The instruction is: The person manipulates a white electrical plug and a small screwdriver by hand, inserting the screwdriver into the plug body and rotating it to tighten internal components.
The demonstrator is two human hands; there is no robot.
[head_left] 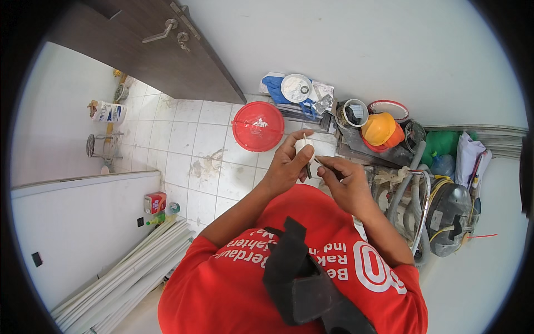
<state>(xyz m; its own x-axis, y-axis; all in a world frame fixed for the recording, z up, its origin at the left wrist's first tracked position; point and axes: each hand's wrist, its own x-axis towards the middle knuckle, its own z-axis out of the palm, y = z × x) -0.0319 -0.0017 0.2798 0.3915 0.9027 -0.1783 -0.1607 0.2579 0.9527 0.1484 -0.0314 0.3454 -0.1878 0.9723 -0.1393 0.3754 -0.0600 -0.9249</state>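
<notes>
In front of my chest, my left hand [286,162] is closed around a small white rounded piece [304,145]. A thin tip shows above this piece, and a short dark stem [309,171] shows below it. I cannot tell whether they are parts of one thing. Close beside it on the right is my right hand [346,181], its thumb and forefinger pinched at a thin dark object [318,161] near the white piece. Most of that object is hidden by my fingers. On the floor beyond my hands is a red round lid or bucket top [257,126] with white crumbs on it.
A dark door [139,47] stands ajar at the far left. Long white strips [128,273] lie at the lower left. Along the right wall are a white tub of powder [296,88], an orange hard hat [379,129], a black vacuum-like machine [449,217] and grey hoses [416,206].
</notes>
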